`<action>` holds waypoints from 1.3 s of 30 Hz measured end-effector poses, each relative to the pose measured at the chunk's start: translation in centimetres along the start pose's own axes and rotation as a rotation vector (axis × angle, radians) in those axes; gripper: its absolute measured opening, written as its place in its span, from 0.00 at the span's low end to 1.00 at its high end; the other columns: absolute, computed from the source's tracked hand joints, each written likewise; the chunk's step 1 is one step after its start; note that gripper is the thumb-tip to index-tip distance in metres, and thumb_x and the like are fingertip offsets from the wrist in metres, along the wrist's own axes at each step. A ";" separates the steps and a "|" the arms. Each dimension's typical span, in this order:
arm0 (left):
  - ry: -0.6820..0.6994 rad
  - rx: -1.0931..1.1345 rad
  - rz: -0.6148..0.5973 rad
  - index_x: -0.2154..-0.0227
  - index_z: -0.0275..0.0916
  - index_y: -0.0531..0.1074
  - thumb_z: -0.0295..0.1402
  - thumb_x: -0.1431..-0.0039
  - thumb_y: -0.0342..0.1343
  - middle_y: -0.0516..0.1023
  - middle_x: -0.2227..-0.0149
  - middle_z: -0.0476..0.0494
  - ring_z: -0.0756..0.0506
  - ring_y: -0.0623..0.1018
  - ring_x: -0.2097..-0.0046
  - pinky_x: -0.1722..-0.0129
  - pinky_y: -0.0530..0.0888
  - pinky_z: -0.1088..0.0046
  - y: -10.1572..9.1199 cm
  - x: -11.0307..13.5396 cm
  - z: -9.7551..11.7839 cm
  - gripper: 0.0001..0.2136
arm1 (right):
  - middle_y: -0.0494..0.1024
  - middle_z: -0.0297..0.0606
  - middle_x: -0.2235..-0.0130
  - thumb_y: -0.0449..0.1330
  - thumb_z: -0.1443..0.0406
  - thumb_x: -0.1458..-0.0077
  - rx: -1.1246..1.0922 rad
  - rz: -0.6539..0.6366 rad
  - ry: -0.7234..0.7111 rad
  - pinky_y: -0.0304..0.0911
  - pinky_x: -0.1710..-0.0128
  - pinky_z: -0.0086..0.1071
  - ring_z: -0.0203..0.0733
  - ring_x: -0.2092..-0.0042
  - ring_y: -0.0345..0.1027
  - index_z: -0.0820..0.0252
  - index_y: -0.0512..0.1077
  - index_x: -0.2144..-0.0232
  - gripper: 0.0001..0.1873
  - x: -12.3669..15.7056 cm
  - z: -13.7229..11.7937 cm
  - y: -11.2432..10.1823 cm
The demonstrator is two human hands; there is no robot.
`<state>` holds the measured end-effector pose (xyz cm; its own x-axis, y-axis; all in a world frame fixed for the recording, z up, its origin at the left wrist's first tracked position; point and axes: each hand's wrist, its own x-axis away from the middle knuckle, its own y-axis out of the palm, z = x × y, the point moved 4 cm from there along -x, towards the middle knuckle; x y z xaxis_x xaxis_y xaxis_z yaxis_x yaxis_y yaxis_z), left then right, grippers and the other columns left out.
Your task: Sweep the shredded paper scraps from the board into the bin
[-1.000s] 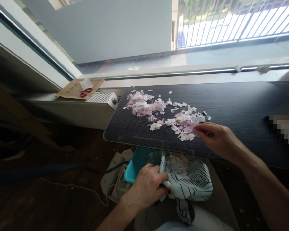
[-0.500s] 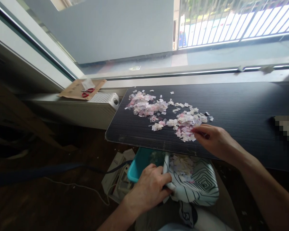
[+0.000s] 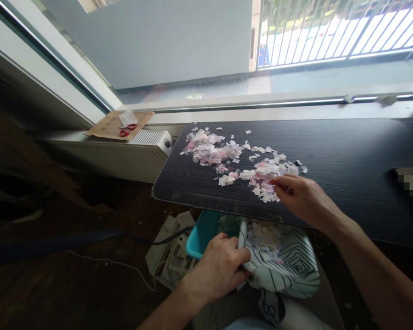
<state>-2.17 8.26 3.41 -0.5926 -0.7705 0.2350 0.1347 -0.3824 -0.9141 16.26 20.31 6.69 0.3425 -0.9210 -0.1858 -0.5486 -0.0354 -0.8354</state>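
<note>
Small pink and white paper scraps (image 3: 241, 160) lie scattered in two heaps on a dark tabletop (image 3: 344, 151). My right hand (image 3: 304, 197) rests on the nearer heap, fingers bent and pressed together at the scraps. Below the table's front edge my left hand (image 3: 220, 268) grips the rim of a white cloth with black line patterns (image 3: 292, 266), held open like a pouch. More paper scraps (image 3: 265, 236) lie inside the cloth.
A teal plastic bin (image 3: 203, 229) sits under the table beside the cloth. A white radiator (image 3: 151, 138) and cardboard with red scissors (image 3: 124, 124) lie on the left ledge. A cable (image 3: 99, 263) crosses the dark floor. A window with railings is behind.
My right hand has drawn slightly left into the nearer heap of scraps. The view has shifted a little; my left hand keeps its grip on the cloth.
</note>
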 end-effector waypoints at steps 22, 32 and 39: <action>0.043 -0.022 -0.040 0.68 0.43 0.70 0.39 0.46 0.60 0.70 0.71 0.50 0.46 0.71 0.67 0.63 0.65 0.70 0.0 -0.5 0.6 0.08 | 0.77 0.37 0.65 0.51 0.65 0.42 -0.042 -0.066 -0.017 0.59 0.69 0.29 0.37 0.68 0.69 0.59 0.76 0.63 0.13 0.5 -0.5 0.3; 0.061 -0.007 -0.066 0.67 0.41 0.71 0.40 0.46 0.60 0.72 0.70 0.48 0.45 0.72 0.65 0.62 0.65 0.69 -0.2 -0.7 0.9 0.09 | 0.76 0.37 0.66 0.52 0.67 0.42 -0.083 -0.104 -0.079 0.60 0.69 0.29 0.37 0.69 0.68 0.58 0.76 0.63 0.12 0.5 -2.0 1.3; 0.073 -0.001 -0.098 0.66 0.41 0.72 0.40 0.45 0.58 0.72 0.69 0.47 0.45 0.73 0.65 0.61 0.66 0.68 -0.3 -1.0 1.2 0.09 | 0.76 0.39 0.65 0.51 0.65 0.40 -0.108 -0.115 -0.069 0.60 0.67 0.30 0.37 0.68 0.68 0.58 0.76 0.63 0.13 0.9 -2.1 1.7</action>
<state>-0.62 8.54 3.88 -0.6592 -0.6900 0.2990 0.0725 -0.4541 -0.8880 14.10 18.60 6.21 0.4571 -0.8798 -0.1303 -0.5806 -0.1842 -0.7931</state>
